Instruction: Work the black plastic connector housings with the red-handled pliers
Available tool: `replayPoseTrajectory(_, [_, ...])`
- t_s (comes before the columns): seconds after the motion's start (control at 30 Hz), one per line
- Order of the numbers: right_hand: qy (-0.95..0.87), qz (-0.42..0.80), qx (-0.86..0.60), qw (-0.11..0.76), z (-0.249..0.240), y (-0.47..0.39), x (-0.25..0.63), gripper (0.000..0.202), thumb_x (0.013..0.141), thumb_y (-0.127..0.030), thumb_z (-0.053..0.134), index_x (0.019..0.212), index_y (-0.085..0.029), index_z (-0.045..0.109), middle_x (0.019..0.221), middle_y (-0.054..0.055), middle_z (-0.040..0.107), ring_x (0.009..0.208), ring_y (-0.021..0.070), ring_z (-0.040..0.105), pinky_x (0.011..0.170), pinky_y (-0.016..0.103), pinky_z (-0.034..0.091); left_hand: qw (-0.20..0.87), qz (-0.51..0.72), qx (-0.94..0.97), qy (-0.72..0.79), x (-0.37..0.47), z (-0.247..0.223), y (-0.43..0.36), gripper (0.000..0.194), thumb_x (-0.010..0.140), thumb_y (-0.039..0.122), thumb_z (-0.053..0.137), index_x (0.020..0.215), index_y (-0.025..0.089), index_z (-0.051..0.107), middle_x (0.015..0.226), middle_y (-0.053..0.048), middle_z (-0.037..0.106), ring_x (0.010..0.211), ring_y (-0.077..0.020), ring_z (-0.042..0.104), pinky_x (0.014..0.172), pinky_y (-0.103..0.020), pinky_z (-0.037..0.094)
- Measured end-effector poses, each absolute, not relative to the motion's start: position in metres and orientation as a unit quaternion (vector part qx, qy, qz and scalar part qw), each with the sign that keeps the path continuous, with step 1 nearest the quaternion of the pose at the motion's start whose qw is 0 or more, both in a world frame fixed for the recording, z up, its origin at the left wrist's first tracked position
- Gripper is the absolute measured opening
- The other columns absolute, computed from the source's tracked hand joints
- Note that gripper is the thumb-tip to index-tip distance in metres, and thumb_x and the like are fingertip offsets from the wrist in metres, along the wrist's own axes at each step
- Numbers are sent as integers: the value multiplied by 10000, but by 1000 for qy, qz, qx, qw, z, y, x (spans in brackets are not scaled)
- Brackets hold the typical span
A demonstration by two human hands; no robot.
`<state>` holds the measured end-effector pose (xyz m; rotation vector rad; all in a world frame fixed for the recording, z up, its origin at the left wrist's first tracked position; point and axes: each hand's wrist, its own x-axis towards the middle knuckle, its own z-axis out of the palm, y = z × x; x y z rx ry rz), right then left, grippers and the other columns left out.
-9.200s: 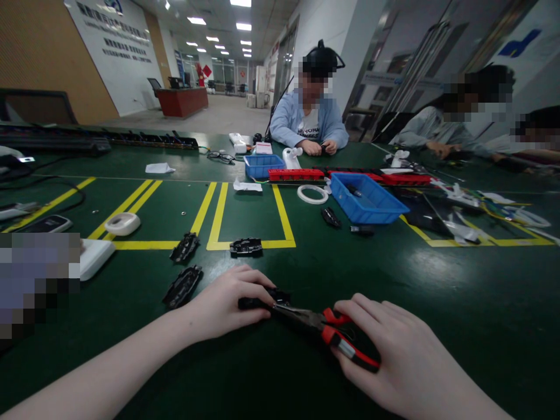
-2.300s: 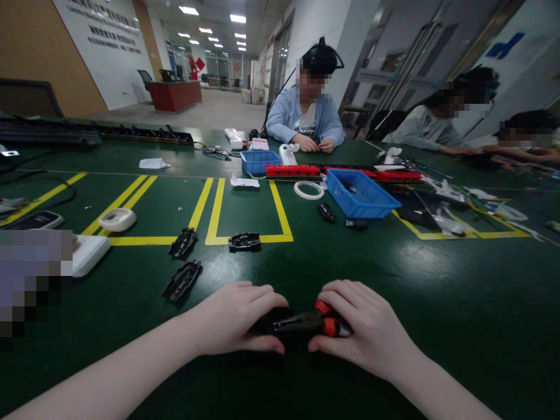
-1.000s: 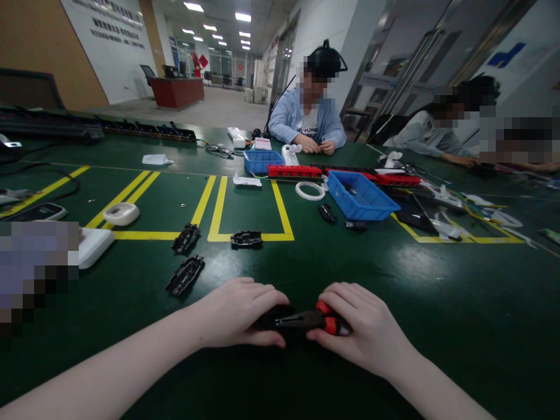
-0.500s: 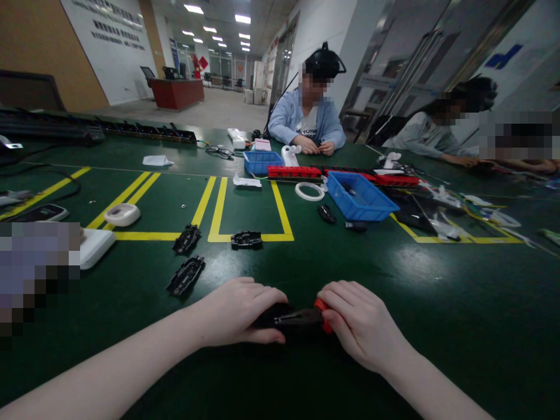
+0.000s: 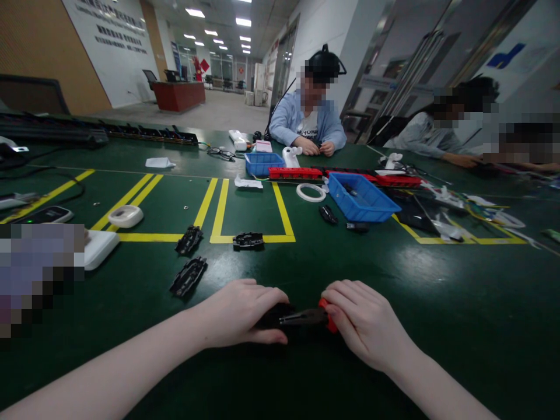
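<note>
My right hand (image 5: pixel 367 321) is wrapped round the red handles of a pair of pliers (image 5: pixel 301 318), whose dark jaws point left. Facing it, my left hand (image 5: pixel 245 315) grips a black part (image 5: pixel 269 317) between thumb and fingers. The plier tips reach to this part; whether they pinch it is too dark to tell. Beyond my left hand lie three black plastic shells, one (image 5: pixel 188 276) nearest, another (image 5: pixel 189 240) behind it and a third (image 5: pixel 248 240) on the yellow tape.
A blue bin (image 5: pixel 363 198) with dark parts stands at the centre right, near a tape roll (image 5: pixel 311 192) and small black pieces. Farther back are a smaller blue bin (image 5: pixel 263 164) and red strips (image 5: pixel 295 173). People sit across the green table (image 5: pixel 153 326).
The whole view has shifted slightly, so things appear a little farther right. Both hands keep their holds, with the pliers still at the black part.
</note>
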<state>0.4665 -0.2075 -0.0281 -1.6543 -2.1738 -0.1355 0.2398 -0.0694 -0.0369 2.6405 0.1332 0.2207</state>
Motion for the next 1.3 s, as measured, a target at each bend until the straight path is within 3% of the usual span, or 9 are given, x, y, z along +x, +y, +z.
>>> replayPoseTrajectory(0.5, [-769, -60, -613, 168, -23, -205, 466, 349, 1003, -271, 353, 837, -181, 646, 801, 56, 671, 695, 159, 584, 621, 296, 422, 280, 62, 953, 101, 242, -33, -70, 375, 914, 467, 620, 1165, 197, 552, 958, -44, 685, 788, -204, 652, 700, -303, 468])
replayPoseTrajectory(0.77, [-768, -71, -612, 178, -26, -205, 468, 318, 999, -274, 393, 854, -180, 659, 827, 59, 687, 715, 158, 613, 646, 294, 453, 316, 59, 940, 117, 242, -32, -68, 383, 926, 452, 602, 1219, 214, 543, 1029, -50, 690, 832, -208, 650, 701, -303, 458])
replayPoseTrajectory(1.07, [-768, -95, -609, 176, -27, -204, 472, 361, 1015, -305, 359, 885, -160, 664, 840, 73, 693, 736, 171, 612, 650, 310, 452, 349, 69, 927, 117, 241, -36, -67, 371, 914, 318, 636, 1249, 232, 502, 1139, -29, 660, 956, -198, 654, 789, -319, 491])
replayPoseTrajectory(1.3, [-767, -97, -606, 185, -29, -205, 474, 362, 1018, -319, 356, 887, -158, 652, 856, 75, 688, 743, 171, 598, 653, 307, 424, 311, 81, 941, 109, 240, -37, -68, 354, 919, 336, 624, 1233, 224, 508, 1122, -34, 624, 929, -198, 640, 758, -313, 490])
